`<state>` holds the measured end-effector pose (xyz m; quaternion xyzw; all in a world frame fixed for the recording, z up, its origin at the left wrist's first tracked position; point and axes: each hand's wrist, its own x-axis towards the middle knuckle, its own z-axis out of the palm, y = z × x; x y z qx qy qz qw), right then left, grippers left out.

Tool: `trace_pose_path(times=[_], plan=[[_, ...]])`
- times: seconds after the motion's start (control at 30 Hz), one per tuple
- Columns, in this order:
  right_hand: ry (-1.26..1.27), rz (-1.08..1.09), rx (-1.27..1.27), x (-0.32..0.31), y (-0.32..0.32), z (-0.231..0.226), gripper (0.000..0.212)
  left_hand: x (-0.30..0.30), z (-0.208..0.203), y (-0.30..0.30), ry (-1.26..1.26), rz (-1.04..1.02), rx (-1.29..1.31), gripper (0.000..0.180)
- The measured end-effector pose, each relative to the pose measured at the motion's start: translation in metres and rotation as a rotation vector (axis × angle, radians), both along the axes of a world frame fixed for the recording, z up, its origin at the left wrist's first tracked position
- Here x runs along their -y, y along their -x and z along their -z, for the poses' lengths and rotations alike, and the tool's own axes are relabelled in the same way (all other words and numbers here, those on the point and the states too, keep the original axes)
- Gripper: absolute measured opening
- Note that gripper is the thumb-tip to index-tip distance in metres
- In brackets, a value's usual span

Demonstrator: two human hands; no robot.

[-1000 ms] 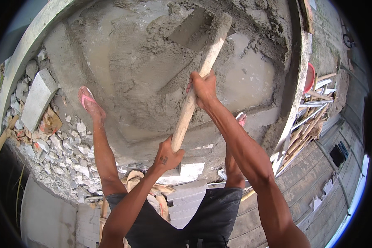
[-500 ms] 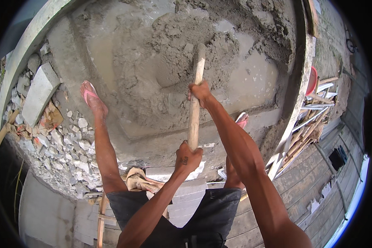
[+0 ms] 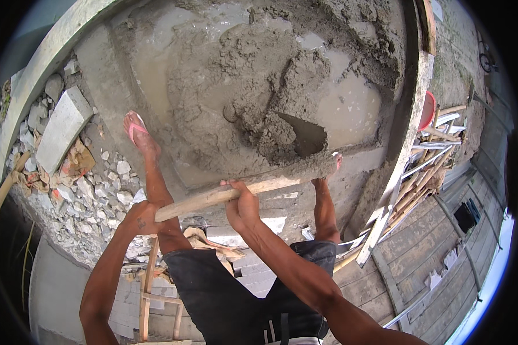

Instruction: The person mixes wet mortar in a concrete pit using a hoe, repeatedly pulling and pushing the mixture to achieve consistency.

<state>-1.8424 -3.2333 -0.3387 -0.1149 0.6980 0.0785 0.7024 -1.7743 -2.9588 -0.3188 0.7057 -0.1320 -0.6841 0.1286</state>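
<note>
The hoe lies almost level across your front, its blade loaded with wet mortar and lifted just clear of the heap. Your right hand is wrapped fully round the wooden handle about midway along; your left hand is closed round the butt end, near your left knee. Both fists look tight, with no slack showing.

You seem to be in the turning stroke of mixing: a load has been pulled up out of the pile and is ready to be tipped. The move to come likely calls for a roll of both wrists to drop the mortar back onto the heap, with the blade kept over the mixing bed and away from the puddle on the right.

Your left foot in its pink sandal stands at the wet edge of the bed; the right foot is right under the blade, so mind your toes. Rubble and a concrete block lie to your left, stacked timber to your right.
</note>
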Motion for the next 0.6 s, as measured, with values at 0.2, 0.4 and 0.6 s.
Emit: trace_pose_path(times=[0.2,0.4,0.6], plan=[[0.043,0.005,0.051,-0.010,0.003,-0.050,0.018,-0.012,-0.028,0.004,0.053,0.030,0.058,0.042],[0.016,-0.100,-0.083,0.092,-0.013,0.114,0.011,0.157,-0.009,0.047,-0.153,-0.281,-0.065,0.045],[0.278,-0.585,0.044,0.160,-0.043,0.146,0.024,0.268,0.028,0.125,-0.003,-0.739,-0.069,0.038]])
